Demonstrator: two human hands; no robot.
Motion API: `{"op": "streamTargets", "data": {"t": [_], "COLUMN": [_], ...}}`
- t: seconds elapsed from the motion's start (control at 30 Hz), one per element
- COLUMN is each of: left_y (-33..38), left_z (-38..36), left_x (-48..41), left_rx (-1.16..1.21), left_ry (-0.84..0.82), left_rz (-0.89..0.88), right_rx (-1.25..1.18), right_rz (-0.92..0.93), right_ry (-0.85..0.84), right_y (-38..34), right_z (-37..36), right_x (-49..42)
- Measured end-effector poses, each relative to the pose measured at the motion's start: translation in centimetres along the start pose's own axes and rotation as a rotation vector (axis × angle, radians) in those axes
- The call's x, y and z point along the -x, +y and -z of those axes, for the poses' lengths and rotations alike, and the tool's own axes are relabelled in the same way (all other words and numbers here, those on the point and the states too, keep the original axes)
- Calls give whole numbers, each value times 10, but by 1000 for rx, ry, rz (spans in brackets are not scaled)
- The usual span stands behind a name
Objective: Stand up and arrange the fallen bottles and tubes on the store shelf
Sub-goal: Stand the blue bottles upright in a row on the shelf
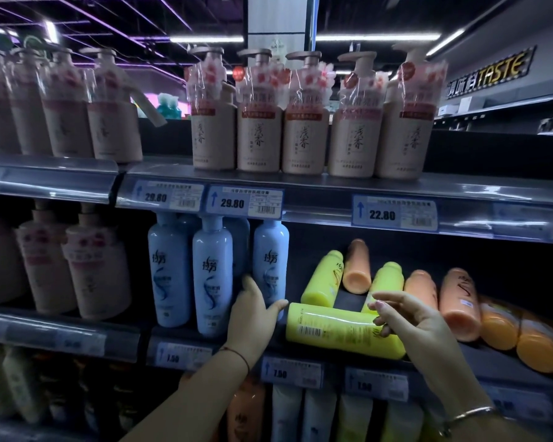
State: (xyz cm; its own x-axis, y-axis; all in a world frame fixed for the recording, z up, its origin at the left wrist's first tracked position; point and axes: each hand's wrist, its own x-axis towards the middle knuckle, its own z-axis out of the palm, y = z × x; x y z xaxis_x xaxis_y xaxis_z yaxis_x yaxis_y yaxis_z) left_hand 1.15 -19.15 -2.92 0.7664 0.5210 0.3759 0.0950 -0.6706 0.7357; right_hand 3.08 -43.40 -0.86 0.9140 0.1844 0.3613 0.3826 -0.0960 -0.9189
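On the middle shelf (pixel 300 352), my left hand (pixel 253 317) grips the base of an upright pale blue bottle (pixel 271 256). Two more blue bottles (pixel 212 275) stand to its left. A large yellow bottle (pixel 342 331) lies on its side at the shelf front. My right hand (pixel 409 320) hovers over its right end, fingers spread, touching or nearly touching it. Behind it lie two yellow bottles (pixel 323 279) and several orange bottles (pixel 458 301), all fallen.
The upper shelf (pixel 300 183) carries beige pump bottles (pixel 257 132) standing in a row, with price tags (pixel 245 201) on its edge. More beige bottles (pixel 99 266) stand at the left. Tubes and bottles (pixel 316 413) fill the shelf below.
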Motion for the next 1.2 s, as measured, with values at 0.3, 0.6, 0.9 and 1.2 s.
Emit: {"op": "streamTargets", "data": {"t": [0.3,0.6,0.9,1.2], "left_y": [2,10,16,41], "left_z": [-3,-4,-2,-10], "left_x": [-7,-12,4,42], "left_rx": [-1,-3,-39,-246], "left_ry": [10,-20,-54,-295], "left_rz": [10,20,56,-744], "right_rx": [-1,-25,20,29], "right_rz": [-14,16,12,3], "right_ry": [-42,-45,-5,23], "right_y": [6,5,9,25], "right_z": [5,14,48,93], "right_x": [-3,-4,0,13]}}
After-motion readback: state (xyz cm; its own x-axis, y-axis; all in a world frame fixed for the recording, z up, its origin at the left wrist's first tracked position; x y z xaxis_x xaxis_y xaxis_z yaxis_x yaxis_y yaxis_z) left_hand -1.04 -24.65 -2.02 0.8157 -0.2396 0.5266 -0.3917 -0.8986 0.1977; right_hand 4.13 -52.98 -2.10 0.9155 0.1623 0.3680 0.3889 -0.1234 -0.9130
